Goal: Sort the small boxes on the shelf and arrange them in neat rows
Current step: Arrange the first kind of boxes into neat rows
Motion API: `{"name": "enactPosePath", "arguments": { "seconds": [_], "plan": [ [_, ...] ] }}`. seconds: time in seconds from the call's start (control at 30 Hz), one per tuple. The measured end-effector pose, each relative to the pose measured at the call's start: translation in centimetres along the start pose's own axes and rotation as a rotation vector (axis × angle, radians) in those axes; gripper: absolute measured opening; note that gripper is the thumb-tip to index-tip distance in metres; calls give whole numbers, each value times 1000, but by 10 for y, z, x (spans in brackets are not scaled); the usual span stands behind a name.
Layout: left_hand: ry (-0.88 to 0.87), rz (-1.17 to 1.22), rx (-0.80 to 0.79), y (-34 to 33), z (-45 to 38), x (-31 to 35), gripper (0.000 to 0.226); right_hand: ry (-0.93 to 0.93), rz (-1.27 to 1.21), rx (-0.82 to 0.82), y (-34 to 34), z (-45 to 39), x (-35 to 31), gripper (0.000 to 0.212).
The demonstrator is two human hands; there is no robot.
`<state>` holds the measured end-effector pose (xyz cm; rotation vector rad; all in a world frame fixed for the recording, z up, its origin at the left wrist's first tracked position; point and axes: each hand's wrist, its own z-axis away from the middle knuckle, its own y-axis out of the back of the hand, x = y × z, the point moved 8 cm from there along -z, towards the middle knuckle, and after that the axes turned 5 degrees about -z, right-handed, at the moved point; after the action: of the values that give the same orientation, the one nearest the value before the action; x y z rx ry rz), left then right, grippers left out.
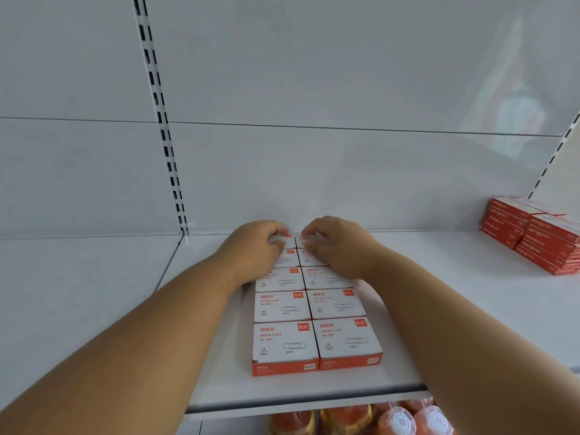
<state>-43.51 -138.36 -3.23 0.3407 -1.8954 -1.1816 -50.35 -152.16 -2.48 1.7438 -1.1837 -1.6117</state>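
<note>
Ten white-and-orange cardboard paper-clip boxes [317, 309] are laid in two columns; rearmost pair is pinched by curled left hand [255, 250] and right hand [337, 246].

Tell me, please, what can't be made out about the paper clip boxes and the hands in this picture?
- Head view: the rearmost boxes in the two columns lie mostly under the left hand and right hand; whether the fingers grip or only press them is unclear.
- The red stack at right is cut by the frame edge; its print is blurred.
- The orange items below are hidden by the shelf edge.
</note>
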Motion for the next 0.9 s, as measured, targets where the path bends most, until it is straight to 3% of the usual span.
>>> {"name": "enactPosePath", "arguments": {
  "seconds": [0.53, 0.7, 0.9],
  "plan": [
    [-37, -8, -4, -2, -4, 2, 28, -47, 24, -29, -2, 4, -5, 26],
    [-66, -54, 76, 20, 7, 15, 33, -71, -7, -19, 14, 13, -11, 32],
    [-235, -231, -125, 32, 77, 51, 38, 150, 154, -33, 30, 74, -45, 32]
  ]
}}
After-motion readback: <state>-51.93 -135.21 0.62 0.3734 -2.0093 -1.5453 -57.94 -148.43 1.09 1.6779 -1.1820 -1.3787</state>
